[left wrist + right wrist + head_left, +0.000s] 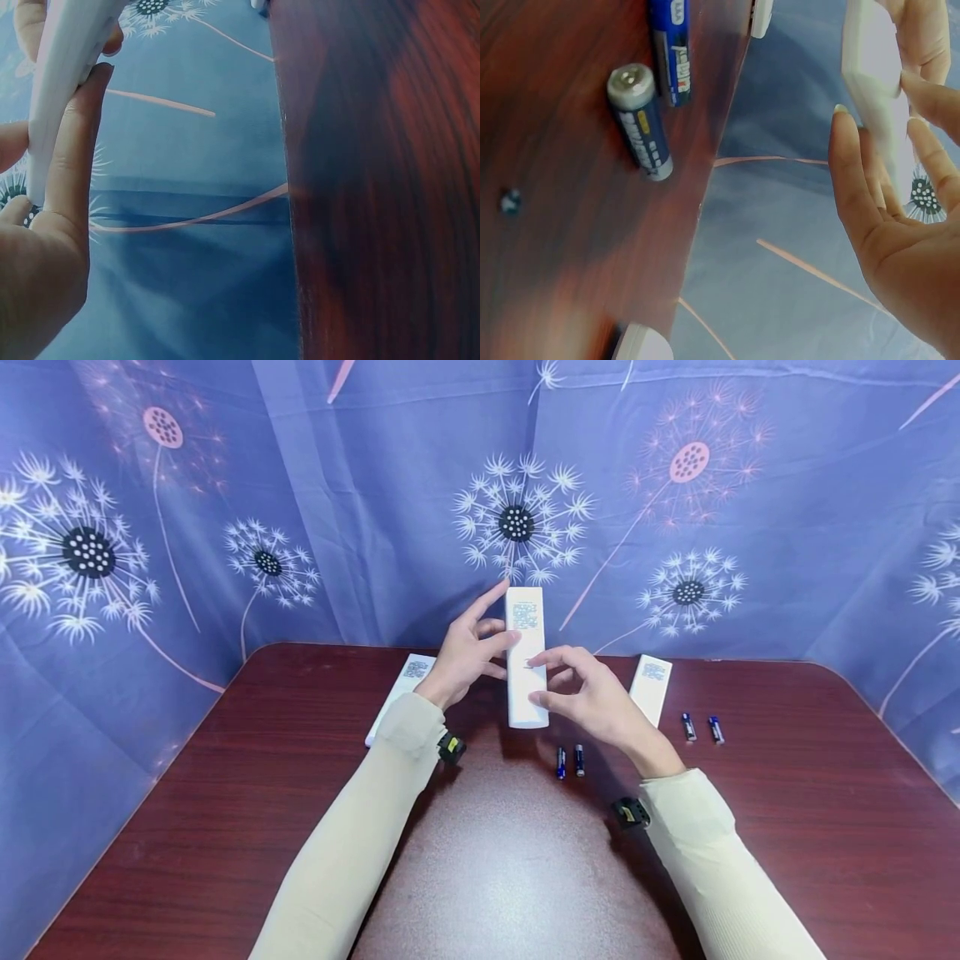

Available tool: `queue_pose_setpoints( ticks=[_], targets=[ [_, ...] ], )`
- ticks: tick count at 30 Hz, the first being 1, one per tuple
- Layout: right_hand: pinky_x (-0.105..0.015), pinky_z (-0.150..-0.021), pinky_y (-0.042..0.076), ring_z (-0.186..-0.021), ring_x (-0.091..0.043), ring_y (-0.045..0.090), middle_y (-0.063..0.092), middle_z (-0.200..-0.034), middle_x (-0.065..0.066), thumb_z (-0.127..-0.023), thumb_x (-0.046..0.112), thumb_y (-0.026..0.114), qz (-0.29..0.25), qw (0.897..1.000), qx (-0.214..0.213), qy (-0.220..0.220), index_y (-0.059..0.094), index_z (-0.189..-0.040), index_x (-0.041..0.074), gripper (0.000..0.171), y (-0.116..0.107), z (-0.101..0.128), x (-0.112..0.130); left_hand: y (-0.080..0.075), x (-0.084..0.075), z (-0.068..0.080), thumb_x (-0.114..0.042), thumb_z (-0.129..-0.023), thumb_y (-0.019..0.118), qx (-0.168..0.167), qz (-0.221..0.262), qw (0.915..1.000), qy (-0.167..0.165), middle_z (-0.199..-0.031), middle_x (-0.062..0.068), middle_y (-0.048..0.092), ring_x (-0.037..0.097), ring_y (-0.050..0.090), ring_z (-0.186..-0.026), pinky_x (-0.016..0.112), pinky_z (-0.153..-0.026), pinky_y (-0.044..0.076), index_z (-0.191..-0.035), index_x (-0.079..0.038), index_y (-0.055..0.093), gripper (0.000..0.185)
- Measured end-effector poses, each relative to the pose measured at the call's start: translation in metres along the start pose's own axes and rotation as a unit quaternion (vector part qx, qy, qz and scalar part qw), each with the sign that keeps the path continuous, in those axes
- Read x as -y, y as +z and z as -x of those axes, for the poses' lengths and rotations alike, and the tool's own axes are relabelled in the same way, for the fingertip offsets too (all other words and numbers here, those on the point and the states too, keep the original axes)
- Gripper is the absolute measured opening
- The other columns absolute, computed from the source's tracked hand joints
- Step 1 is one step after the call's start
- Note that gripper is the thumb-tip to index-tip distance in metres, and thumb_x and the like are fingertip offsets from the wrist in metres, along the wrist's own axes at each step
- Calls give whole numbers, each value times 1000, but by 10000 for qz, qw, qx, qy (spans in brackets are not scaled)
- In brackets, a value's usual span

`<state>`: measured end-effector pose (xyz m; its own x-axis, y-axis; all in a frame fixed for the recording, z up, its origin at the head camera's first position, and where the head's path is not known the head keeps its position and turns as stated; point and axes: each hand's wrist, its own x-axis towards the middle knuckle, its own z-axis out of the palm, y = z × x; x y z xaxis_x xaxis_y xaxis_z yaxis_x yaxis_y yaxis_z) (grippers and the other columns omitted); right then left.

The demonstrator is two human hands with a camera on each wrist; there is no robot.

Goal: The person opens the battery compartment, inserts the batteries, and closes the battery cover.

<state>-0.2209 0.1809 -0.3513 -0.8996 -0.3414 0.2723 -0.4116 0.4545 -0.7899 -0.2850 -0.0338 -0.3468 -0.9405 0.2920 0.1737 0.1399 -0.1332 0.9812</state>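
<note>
A white remote control [527,660] is held up above the table, its back with a printed label toward the head camera. My left hand [467,652] grips its upper left side, thumb on the back and one finger stretched along the edge to the top. From the lower right, my right hand [596,697] holds it with thumb and fingertips around the battery cover area. In the left wrist view the remote appears edge-on between the fingers. Two AAA batteries [570,762] lie on the table below it, seen large in the right wrist view.
A second white remote [401,689] lies behind my left forearm, partly covered. A third remote [651,685] lies behind my right hand, with two more batteries [702,727] to its right. A dandelion-print blue curtain [390,485] hangs along the back edge of the dark wooden table [187,835].
</note>
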Motion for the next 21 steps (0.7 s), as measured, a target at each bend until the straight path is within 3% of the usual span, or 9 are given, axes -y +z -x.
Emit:
queue_pose_setpoints(
  ticks=[7, 21],
  targets=[
    [-43, -90, 50, -108, -30, 69, 63, -131, -15, -94, 10, 83, 68, 9999, -85, 99, 67, -135, 7, 43, 1, 0, 2, 2, 0, 0, -3, -103, 69, 0, -60, 9999, 137, -115, 16, 69, 34, 75, -87, 44, -62, 65, -165, -35, 42, 74],
    [-45, -91, 51, -107, -30, 69, 62, -126, -14, -92, 5, 83, 75, 9997, -84, 195, 66, -131, 6, 42, 3, 0, 3, 3, 1, 0, -2, -102, 69, 13, 9, 10000, 58, -114, 16, 69, 32, 75, -89, 41, -62, 64, -164, -37, 43, 75]
  ],
)
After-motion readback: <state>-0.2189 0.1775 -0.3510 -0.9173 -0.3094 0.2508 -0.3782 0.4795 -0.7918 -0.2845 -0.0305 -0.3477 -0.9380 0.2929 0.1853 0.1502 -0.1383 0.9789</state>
